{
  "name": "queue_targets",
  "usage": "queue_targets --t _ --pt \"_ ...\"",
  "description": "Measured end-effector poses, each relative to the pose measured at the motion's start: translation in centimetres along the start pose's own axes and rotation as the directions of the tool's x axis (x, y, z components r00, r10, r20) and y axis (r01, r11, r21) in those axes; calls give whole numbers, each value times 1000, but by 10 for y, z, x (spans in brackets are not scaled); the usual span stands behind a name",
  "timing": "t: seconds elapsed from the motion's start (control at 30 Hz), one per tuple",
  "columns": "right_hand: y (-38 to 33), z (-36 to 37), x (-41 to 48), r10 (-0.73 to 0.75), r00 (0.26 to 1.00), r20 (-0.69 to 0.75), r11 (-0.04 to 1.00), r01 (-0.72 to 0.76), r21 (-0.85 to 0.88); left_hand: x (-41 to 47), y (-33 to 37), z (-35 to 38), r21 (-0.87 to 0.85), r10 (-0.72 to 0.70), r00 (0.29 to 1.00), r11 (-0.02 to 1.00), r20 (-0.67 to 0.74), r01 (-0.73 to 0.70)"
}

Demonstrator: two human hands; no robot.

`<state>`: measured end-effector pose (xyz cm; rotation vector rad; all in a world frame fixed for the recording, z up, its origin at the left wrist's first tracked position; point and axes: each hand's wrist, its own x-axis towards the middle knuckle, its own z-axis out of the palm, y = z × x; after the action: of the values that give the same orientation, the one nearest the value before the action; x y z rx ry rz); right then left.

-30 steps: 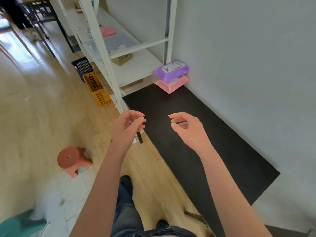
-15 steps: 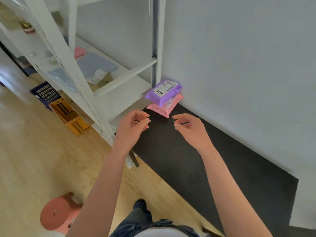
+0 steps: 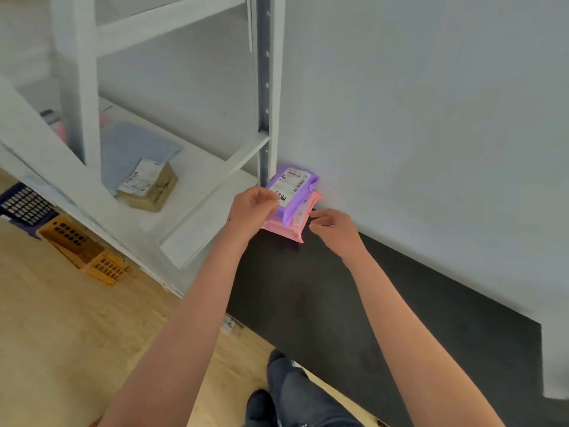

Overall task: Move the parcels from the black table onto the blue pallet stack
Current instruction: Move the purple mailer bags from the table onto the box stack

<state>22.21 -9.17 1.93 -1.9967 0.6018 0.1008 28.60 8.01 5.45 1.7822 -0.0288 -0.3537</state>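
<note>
A purple parcel (image 3: 297, 192) with a white label lies on top of a pink parcel (image 3: 284, 231), stacked in the far corner of the black table (image 3: 338, 303) against the wall. My left hand (image 3: 251, 209) is at the left edge of the purple parcel, its loosely curled fingers touching the label side. My right hand (image 3: 334, 226) is at the right side of the stack, fingertips just at the pink parcel's edge, curled around nothing. The blue pallet stack is out of view.
A white shelf rack (image 3: 197, 192) stands left of the table and holds a brown box (image 3: 151, 189) and a grey-blue mailer (image 3: 132, 149). Orange crates (image 3: 83, 248) and a dark blue crate (image 3: 26, 204) sit on the wooden floor under the rack. A white wall backs the table.
I have stepped closer, and both hands have reached forward from mid-air over the table to the two sides of the parcel stack.
</note>
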Motion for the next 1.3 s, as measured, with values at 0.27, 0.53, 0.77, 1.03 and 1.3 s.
queue_targets --t 0.27,0.53,0.77,1.03,1.3 --pt "5 11 80 240 956 166 886 -286 365 100 -57 39 380 -99 995 920 4 90" --pt "14 37 125 355 905 235 772 -425 473 153 -94 54 637 -149 988 758 -40 140" --pt "18 61 148 365 894 259 759 -447 473 165 -115 54 528 -180 984 837 14 145" --pt "34 65 139 351 912 210 788 -409 461 162 -118 45 470 -251 968 853 -16 229" --pt "51 52 106 324 933 157 764 -356 538 130 -110 52 409 -172 985 901 28 145"
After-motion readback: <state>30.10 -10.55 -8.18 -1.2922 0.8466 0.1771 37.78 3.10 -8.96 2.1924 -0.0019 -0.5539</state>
